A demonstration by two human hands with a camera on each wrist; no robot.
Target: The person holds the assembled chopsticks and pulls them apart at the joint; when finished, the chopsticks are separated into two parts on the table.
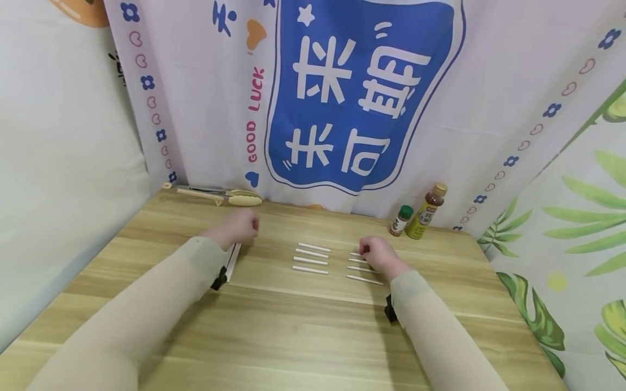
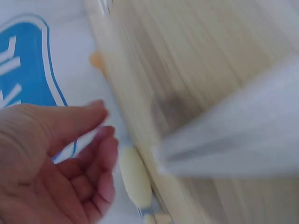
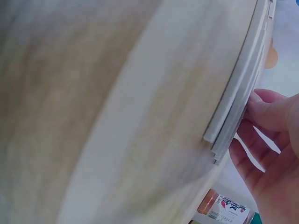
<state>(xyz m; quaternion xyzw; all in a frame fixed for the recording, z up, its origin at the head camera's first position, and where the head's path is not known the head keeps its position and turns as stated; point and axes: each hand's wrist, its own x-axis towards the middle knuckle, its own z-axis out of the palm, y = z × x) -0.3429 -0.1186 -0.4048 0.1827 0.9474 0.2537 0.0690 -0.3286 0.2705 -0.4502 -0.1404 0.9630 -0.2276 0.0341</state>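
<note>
Two columns of white sticks lie on the wooden table: a left column and a right column, several sticks in each. My right hand is at the far end of the right column, thumb and fingertips pinching the farthest stick while partly hiding the column. The right wrist view shows the thumb against the edge of the sticks. My left hand, blurred, hovers above a long white object, which the wrist partly covers. Its fingers are loosely bent, with nothing between thumb and fingertips.
Tongs with pale tips lie along the back left edge. At the back right stand a small green-capped jar and a yellow-labelled bottle. A printed curtain hangs right behind the table.
</note>
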